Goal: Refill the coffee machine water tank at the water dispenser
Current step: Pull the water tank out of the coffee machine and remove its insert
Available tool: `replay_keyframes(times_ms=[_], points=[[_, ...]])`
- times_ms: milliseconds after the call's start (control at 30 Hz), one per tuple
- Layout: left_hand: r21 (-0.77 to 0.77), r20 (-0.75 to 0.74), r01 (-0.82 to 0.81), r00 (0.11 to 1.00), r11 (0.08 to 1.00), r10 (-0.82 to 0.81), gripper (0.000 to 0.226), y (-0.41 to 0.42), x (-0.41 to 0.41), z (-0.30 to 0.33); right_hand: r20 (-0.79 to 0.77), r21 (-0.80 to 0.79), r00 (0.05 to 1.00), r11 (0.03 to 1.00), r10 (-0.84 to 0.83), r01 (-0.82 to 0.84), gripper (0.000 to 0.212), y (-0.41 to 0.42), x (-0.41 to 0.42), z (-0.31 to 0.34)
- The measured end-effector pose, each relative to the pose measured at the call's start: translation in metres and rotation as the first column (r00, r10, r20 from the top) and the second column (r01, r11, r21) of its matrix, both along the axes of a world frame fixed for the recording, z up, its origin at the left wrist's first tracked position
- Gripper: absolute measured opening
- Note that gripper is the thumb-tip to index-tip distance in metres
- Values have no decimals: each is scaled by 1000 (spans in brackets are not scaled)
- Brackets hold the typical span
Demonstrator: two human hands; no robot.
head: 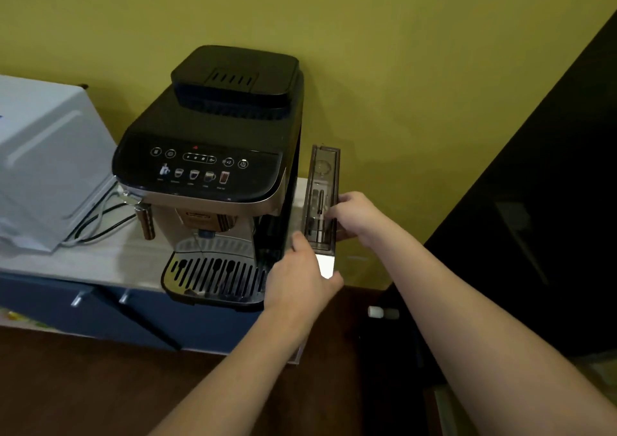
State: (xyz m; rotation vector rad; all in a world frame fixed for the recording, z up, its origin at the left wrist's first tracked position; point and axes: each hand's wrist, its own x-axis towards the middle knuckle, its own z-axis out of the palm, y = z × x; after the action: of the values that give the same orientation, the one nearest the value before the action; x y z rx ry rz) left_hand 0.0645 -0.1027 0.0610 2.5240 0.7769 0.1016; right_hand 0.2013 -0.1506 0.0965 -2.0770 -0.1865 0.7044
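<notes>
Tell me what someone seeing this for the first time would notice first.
Probably the black coffee machine on the counter against the yellow-green wall, with lit drink icons on its front panel. Right beside it, both hands hold the narrow, see-through water tank upright at the machine's right side: the left hand at its lower front, the right hand on its outer side.

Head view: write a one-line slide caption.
Both hands, left hand and right hand, grip the water tank beside the coffee machine.
</notes>
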Motion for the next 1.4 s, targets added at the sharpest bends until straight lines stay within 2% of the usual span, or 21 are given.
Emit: replay_keyframes(times_ms=[33, 167, 333, 400, 467, 533, 600, 667, 700, 733, 800, 933, 1033, 1100, 1200, 1300, 1400], points=[[-12, -18, -10, 1000, 1000, 9, 94, 4, 8, -5, -18, 2, 1000, 1000, 0, 0, 7, 5, 7, -5], [-35, -60, -42, 997, 999, 39, 90, 16, 21, -22, -48, -14, 998, 999, 33, -34, 11, 17, 23, -28], [-10, -101, 0, 995, 1000, -1, 95, 24, 25, -29, -77, 98, 997, 995, 29, -21, 9, 19, 31, -50], [-17, -140, 33, 990, 999, -35, 97, 25, 22, -24, -139, 138, 990, 990, 2, 17, 26, 10, 30, -51], [37, -114, 84, 990, 996, -80, 83, 29, 21, -15, -195, 157, 981, 986, -17, 48, 48, 2, 30, -50], [146, -38, 140, 990, 979, -136, 56, 33, 24, -3, -141, 160, 990, 987, 6, 17, 51, -4, 32, -45], [240, -7, 172, 984, 955, -176, 35, 36, 37, 9, 45, 72, 996, 994, 82, -85, 49, -8, 36, -39], [247, -15, 158, 987, 956, -159, 25, 38, 57, 18, 240, -151, 940, 966, 243, -211, 52, -12, 39, -33], [220, -24, 139, 990, 966, -137, 23, 38, 68, 21, 289, -266, 893, 925, 345, -271, 54, -13, 38, -31], [192, -36, 116, 993, 975, -112, 21, 38, 79, 24, 309, -345, 846, 880, 435, -327, 57, -14, 39, -34], [176, -71, 80, 995, 981, -69, 18, 37, 99, 25, 318, -404, 786, 826, 530, -394, 64, -14, 43, -41], [221, -141, 32, 990, 975, -1, 16, 39, 125, 23, 371, -423, 732, 806, 571, -415, 74, -12, 58, -52], [269, -196, 18, 980, 963, 36, 19, 42, 139, 19, 356, -434, 701, 774, 618, -461, 77, -8, 62, -60], [276, -197, 5, 979, 961, 52, 19, 43, 143, 17, 356, -404, 713, 787, 605, -466, 74, -6, 63, -65], [251, -191, -4, 980, 968, 54, 14, 42, 145, 18, 377, -312, 762, 847, 527, -431, 58, -6, 62, -68], [213, -179, -22, 982, 977, 61, 14, 44, 144, 21, 388, -214, 838, 922, 383, -322, 47, -2, 68, -67], [176, -159, -47, 984, 983, 75, 14, 45, 142, 23, 405, -173, 866, 954, 295, -244, 43, 5, 75, -62]])
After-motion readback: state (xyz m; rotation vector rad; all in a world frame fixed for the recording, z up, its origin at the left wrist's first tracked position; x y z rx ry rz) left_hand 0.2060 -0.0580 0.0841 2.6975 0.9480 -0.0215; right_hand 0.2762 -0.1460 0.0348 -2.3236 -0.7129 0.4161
